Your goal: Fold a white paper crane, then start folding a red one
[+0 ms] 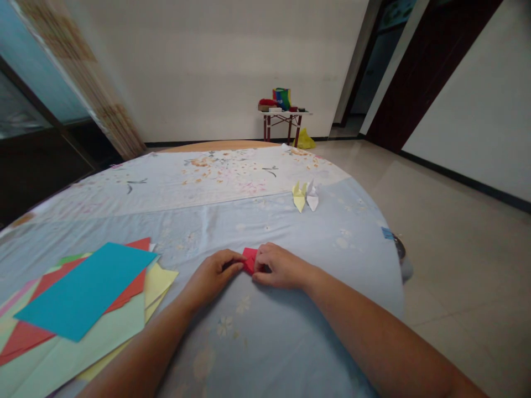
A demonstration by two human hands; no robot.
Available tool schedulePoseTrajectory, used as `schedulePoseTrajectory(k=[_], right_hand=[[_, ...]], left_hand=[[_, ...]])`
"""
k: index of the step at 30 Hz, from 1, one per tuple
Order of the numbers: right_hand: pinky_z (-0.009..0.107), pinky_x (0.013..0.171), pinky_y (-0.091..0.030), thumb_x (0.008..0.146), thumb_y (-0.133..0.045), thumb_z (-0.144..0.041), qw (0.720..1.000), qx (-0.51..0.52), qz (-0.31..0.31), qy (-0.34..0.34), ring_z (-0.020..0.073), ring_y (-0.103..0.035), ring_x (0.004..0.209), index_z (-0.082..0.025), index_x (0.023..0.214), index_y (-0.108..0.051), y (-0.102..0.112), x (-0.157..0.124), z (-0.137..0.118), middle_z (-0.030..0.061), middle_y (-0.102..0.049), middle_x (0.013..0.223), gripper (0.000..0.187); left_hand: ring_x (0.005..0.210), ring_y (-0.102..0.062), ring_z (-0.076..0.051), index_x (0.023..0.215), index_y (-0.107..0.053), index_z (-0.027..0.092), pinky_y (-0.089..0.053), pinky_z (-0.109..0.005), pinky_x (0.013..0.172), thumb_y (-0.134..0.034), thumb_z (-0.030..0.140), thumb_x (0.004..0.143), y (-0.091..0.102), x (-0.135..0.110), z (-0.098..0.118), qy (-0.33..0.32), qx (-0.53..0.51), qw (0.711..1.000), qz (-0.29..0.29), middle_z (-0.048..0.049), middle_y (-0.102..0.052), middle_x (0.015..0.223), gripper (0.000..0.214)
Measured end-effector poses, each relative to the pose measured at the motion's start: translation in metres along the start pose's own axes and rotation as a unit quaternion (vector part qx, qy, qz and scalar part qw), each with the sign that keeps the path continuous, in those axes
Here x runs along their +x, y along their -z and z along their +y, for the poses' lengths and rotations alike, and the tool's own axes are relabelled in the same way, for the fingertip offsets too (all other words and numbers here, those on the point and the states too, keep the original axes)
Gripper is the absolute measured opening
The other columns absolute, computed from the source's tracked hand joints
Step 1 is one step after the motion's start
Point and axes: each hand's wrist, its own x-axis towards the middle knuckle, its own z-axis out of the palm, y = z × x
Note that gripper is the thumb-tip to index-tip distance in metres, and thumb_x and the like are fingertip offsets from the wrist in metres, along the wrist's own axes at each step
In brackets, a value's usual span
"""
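A small piece of folded red paper (249,255) lies on the cloth-covered table, between my two hands. My left hand (218,271) has its thumb and fingers closed on the paper's left edge. From the other side my right hand (279,266) pinches its right part, with the fingers curled and covering much of it. Farther off, to the right, a yellow folded-paper figure (299,198) and a white folded-paper figure (312,197) stand side by side, each with pointed tips.
Loose coloured sheets are piled at the left, a blue sheet (89,290) on top. A floral tablecloth (323,326) covers the round table. Beyond it, a small side table (286,114) carries a colourful bag (282,98), with a yellow plastic bag (306,139) on the floor.
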Motion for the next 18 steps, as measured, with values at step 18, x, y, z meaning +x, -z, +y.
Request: schedulePoseTrajectory(k=[18], right_hand=[[0.025,0.075,-0.038,0.077,-0.060,-0.022,0.998,0.036,0.032,-0.029,0.0144,-0.048,0.082,-0.017,0.082,-0.064,-0.002,-0.001,0.008,0.0040,-0.051,0.085,0.008]], left_hand=[[0.082,-0.057,-0.017,0.098,-0.057,0.023,-0.046,-0.030,0.072,-0.041,0.036,0.086,-0.017,-0.006,0.020,0.012,0.189,0.976,0.110,-0.0027,-0.057,0.092,0.023]])
